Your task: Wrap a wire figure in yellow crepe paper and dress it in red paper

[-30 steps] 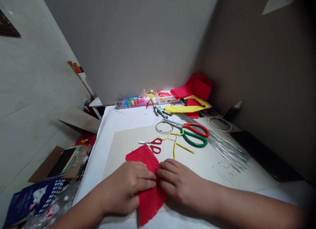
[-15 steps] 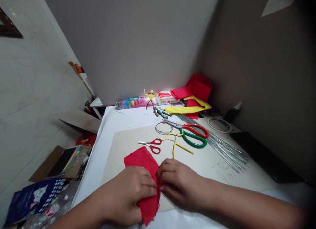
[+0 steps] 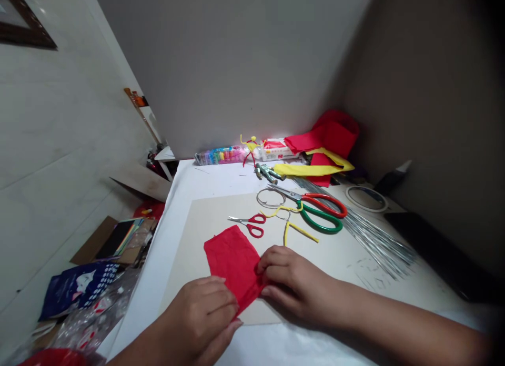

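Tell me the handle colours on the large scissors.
The large scissors have one red and one green handle, shown clearly in the head view.

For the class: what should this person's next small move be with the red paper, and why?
Probably smooth the lower end of the red crepe paper flat. It narrows there into a crinkled corner on the beige card, with the right hand at its right edge and the left hand just below, so both are well placed.
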`<state>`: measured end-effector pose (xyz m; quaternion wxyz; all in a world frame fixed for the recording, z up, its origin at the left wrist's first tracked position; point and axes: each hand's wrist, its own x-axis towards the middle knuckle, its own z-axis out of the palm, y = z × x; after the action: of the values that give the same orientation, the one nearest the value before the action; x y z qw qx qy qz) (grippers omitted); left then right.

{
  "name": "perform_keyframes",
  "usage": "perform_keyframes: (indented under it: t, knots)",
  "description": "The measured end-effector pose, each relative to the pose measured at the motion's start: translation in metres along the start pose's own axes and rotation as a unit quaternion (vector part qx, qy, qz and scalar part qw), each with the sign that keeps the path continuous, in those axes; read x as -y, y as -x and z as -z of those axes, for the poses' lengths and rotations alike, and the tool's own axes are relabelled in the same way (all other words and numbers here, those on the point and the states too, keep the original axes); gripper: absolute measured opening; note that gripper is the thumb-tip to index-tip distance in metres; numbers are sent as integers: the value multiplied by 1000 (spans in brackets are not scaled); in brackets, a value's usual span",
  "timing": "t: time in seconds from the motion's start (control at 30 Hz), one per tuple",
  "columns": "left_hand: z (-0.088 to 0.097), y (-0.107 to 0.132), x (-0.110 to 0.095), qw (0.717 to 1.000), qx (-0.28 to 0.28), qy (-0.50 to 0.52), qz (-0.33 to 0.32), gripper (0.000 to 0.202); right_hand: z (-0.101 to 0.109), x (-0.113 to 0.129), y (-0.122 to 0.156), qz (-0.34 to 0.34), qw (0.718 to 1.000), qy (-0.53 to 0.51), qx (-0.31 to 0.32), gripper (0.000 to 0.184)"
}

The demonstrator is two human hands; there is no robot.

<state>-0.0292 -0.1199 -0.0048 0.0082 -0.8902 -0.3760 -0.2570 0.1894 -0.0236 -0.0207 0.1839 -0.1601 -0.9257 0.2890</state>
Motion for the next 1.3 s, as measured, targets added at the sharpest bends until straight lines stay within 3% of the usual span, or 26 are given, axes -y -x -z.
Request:
perform_keyframes:
  t: [0.17, 0.37, 0.7, 0.9, 1.3]
  knots:
    - [-10, 12, 4, 997, -10, 22, 77, 19, -8, -3, 0, -13, 1000, 2, -28, 13]
    - [-14, 11, 9, 991, -31, 33, 128, 19, -14, -4, 0, -39, 997, 16, -59, 10]
    - [-15, 16, 14, 981, -49, 43, 184, 17, -20, -8, -5, -90, 992, 18, -81, 5]
    - [-20, 21, 19, 976, -49, 15, 209, 14, -22, -8, -8, -87, 992, 28, -89, 7]
    - [-18, 26, 25, 972, -36, -11, 233, 32, -24, -9, -9, -87, 991, 39, -97, 7]
